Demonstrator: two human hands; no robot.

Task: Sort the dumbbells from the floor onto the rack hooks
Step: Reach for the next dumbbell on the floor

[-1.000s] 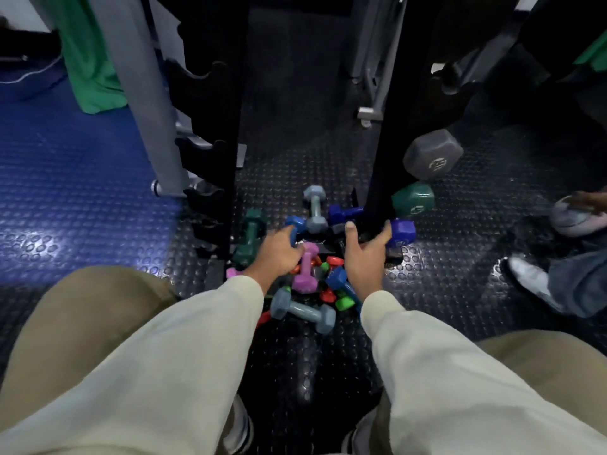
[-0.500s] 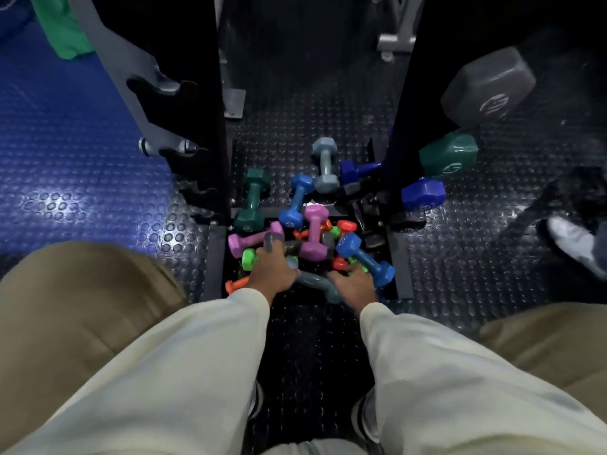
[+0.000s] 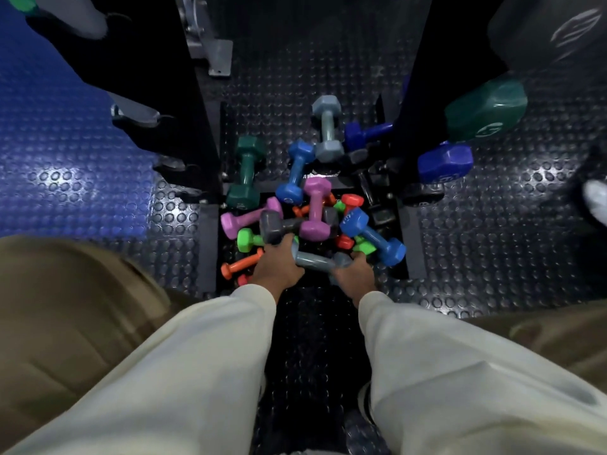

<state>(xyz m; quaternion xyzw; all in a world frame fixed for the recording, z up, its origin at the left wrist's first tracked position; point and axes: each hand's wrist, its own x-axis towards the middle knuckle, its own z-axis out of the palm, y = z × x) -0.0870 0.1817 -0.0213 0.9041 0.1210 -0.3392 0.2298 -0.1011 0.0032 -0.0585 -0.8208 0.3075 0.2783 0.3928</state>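
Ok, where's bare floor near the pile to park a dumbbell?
Bare studded floor lies between the sleeves, nearer than both hands. More lies right of the rack foot and behind the grey-blue dumbbell. Between the rack feet, the pile is crowded.

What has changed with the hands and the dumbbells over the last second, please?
Both hands have pulled back from the far side of the pile to its near edge. The left hand and the right hand now grip the ends of the grey-blue dumbbell, which a second ago lay untouched. The other floor dumbbells, such as the purple dumbbell, and the green dumbbell on the rack stayed in place.
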